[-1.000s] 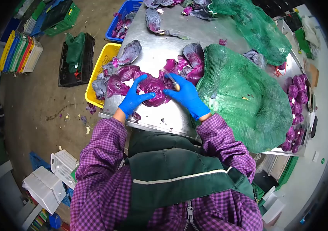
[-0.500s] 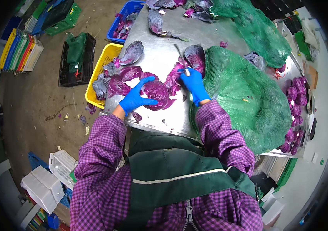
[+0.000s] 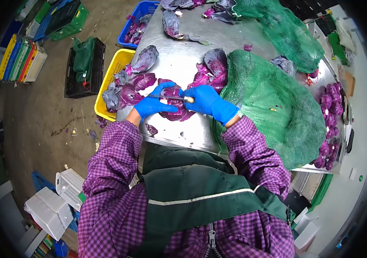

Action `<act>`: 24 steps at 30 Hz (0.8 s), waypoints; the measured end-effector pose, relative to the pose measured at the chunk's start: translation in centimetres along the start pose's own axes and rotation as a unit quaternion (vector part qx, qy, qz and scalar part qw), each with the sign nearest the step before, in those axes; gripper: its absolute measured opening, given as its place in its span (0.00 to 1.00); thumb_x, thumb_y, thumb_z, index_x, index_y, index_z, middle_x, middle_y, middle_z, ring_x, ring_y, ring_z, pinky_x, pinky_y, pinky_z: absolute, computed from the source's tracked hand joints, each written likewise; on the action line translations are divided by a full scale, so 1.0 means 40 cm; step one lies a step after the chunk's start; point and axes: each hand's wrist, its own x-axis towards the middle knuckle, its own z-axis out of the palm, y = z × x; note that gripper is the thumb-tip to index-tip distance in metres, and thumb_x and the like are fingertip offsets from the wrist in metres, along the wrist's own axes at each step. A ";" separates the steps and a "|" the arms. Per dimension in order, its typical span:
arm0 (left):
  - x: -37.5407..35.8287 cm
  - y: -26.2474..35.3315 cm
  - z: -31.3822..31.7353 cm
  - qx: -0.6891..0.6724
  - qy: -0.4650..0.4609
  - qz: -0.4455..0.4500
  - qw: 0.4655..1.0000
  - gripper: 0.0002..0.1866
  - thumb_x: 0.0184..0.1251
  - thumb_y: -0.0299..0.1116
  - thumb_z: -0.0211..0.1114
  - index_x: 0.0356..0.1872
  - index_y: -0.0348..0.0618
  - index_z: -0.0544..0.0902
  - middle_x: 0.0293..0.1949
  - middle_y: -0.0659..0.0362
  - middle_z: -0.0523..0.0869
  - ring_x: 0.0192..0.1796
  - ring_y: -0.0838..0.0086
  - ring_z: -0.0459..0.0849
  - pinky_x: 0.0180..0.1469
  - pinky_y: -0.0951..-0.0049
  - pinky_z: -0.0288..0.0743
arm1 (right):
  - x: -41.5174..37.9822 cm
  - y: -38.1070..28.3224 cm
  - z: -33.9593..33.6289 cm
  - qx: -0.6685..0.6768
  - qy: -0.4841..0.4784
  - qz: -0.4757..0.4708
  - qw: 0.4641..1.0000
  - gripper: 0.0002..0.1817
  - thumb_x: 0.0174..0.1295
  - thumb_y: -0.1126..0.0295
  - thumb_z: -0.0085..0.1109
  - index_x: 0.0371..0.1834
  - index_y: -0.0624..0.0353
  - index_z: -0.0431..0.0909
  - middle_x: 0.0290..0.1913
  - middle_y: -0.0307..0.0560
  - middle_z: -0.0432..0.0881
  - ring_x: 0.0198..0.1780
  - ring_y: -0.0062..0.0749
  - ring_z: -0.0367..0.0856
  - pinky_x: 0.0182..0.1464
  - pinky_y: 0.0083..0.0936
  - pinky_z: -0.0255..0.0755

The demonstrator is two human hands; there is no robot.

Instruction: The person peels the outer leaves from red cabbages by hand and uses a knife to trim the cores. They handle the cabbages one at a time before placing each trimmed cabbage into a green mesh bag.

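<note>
A red cabbage (image 3: 175, 114) rests on the metal table near its front edge, loose leaves spread at its base. My left hand (image 3: 152, 104), in a blue glove, grips its left side with thumb and fingers curved round it. In my right hand (image 3: 209, 102), also gloved in blue, is a knife (image 3: 188, 99) with a pale handle; its thin blade points left across the cabbage toward my left hand. The fingers of the right hand reach the cabbage's right side. Torn purple leaves (image 3: 216, 71) lie behind the right hand.
A yellow crate (image 3: 113, 66) with leaves stands at the table's left edge, a blue crate (image 3: 151, 6) behind it. Green mesh sacks (image 3: 278, 116) cover the table's right side. Several trimmed cabbages (image 3: 332, 107) sit at the far right. A black crate (image 3: 93, 73) is on the floor.
My right hand has moved left and nearer, from the torn leaves to the cabbage, swinging the knife blade across it. My left hand stays on the cabbage.
</note>
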 end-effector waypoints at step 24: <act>-0.036 -0.062 0.083 0.013 0.173 0.097 0.980 0.54 0.40 0.36 0.82 0.69 0.40 0.57 0.63 0.51 0.67 0.66 0.65 0.66 0.69 0.66 0.59 | -0.013 0.104 0.069 0.476 0.096 0.114 0.867 0.22 0.60 0.70 0.62 0.58 0.61 0.73 0.48 0.44 0.82 0.41 0.22 0.79 0.34 0.20 0.77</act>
